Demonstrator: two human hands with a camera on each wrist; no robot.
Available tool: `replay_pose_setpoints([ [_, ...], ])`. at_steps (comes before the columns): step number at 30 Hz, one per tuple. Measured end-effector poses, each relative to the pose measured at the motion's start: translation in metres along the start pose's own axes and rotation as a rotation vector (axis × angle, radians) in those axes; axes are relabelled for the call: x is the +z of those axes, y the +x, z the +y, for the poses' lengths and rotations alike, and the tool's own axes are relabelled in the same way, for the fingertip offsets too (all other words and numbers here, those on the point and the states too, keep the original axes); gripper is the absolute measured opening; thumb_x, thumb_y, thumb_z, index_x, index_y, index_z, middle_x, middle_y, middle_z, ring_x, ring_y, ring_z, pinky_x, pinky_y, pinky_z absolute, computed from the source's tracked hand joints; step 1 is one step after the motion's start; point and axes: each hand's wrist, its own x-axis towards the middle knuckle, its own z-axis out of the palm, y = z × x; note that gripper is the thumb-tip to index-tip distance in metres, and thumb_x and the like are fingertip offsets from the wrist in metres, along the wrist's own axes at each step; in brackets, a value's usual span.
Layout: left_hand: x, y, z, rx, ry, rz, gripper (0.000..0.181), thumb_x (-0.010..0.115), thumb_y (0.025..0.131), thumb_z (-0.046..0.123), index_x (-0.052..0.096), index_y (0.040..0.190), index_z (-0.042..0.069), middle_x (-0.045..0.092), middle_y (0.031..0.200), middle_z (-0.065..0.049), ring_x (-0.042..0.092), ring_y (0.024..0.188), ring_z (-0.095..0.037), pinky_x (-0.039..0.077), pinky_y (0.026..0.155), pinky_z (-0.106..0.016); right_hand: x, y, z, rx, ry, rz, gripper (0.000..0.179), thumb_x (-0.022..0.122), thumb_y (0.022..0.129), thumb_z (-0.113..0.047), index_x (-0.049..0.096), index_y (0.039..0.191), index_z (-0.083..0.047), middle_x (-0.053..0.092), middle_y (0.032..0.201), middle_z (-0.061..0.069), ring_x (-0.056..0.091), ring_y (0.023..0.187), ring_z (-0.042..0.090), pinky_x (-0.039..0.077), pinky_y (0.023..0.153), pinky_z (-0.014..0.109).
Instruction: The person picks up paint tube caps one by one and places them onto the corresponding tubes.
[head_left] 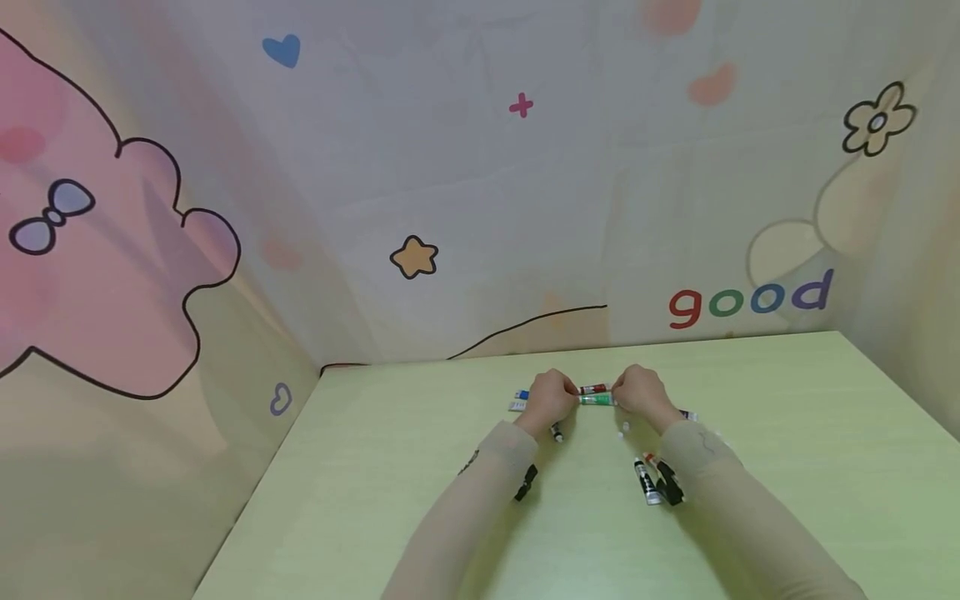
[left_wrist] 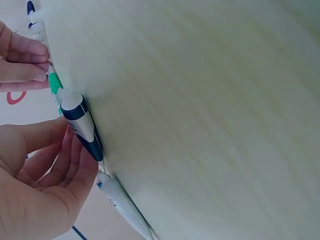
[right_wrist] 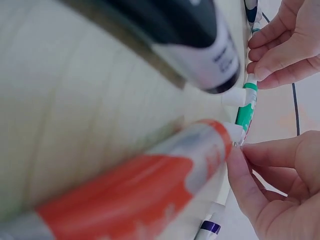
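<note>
Between both hands lies a small green paint tube (head_left: 596, 400), far back on the table. My left hand (head_left: 551, 402) pinches its white-capped end, as the right wrist view shows. With thumb and fingertip, my right hand (head_left: 643, 392) grips the flat tail end (right_wrist: 239, 144). Just behind it is a red tube (head_left: 592, 389). Close to the left hand are a blue tube (head_left: 522, 394), a white tube (left_wrist: 125, 207) and a dark blue tube (left_wrist: 84, 125). Two loose white caps (head_left: 626, 427) lie in front of the right hand.
Nearer the front, by the right forearm, lie a black tube (head_left: 647, 482) and an orange-red tube (right_wrist: 125, 195). A purple-banded tube (right_wrist: 210, 229) is beside the right hand. The pale green table (head_left: 360, 500) ends at a printed cloth backdrop (head_left: 465, 167).
</note>
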Motion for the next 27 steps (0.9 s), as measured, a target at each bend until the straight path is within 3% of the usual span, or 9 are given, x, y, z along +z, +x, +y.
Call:
replay_pose_setpoints([
  [5,0.0,0.0,0.0,-0.004,-0.011,-0.001,0.005,0.074,0.091,0.008,0.079,0.091,0.005,0.071,0.086,-0.002,0.053,0.071,-0.01,0.046,0.065,-0.023,0.0,0.0,-0.001,0.009,-0.005,0.003,0.026,0.056,0.09,-0.001,0.071,0.103,0.015,0.071,0.096,0.023,0.059,0.077,0.028,0.045,0.064,0.032],
  [8,0.0,0.0,-0.002,0.005,-0.018,-0.002,0.006,0.074,0.091,0.008,0.079,0.092,0.005,0.072,0.088,-0.002,0.053,0.072,-0.01,0.047,0.064,-0.023,-0.001,0.0,-0.001,0.007,0.0,-0.009,0.027,0.055,0.09,-0.002,0.071,0.104,0.015,0.07,0.084,0.018,0.057,0.068,0.023,0.045,0.062,0.03],
  [11,-0.002,0.0,-0.006,0.029,-0.008,-0.004,0.007,0.074,0.092,0.009,0.078,0.094,0.004,0.073,0.09,-0.003,0.056,0.073,-0.01,0.048,0.065,-0.023,-0.002,-0.001,0.0,0.006,0.015,-0.026,0.029,0.053,0.09,-0.003,0.071,0.105,0.014,0.066,0.074,0.011,0.054,0.06,0.017,0.044,0.059,0.028],
  [14,-0.007,0.0,-0.011,0.07,0.008,-0.012,0.009,0.073,0.092,0.009,0.078,0.097,0.004,0.073,0.092,-0.004,0.061,0.078,-0.013,0.05,0.069,-0.024,-0.006,-0.002,0.002,0.0,0.027,-0.029,0.029,0.051,0.092,-0.004,0.07,0.106,0.013,0.066,0.075,0.009,0.055,0.061,0.017,0.046,0.059,0.028],
  [20,-0.028,0.002,-0.023,0.165,0.042,-0.067,0.013,0.07,0.095,0.011,0.076,0.104,0.004,0.072,0.099,-0.005,0.064,0.091,-0.017,0.051,0.081,-0.027,-0.02,-0.007,0.002,-0.028,0.018,-0.036,0.029,0.054,0.094,-0.008,0.069,0.108,0.013,0.07,0.089,0.015,0.058,0.068,0.019,0.05,0.064,0.033],
  [27,-0.055,-0.003,-0.041,0.169,0.081,-0.109,0.016,0.068,0.095,0.009,0.074,0.108,0.003,0.072,0.104,-0.008,0.064,0.097,-0.02,0.051,0.086,-0.033,-0.031,-0.015,0.006,0.008,0.038,-0.123,0.031,0.057,0.097,-0.012,0.065,0.115,0.012,0.068,0.095,0.015,0.054,0.066,0.018,0.046,0.06,0.028],
])
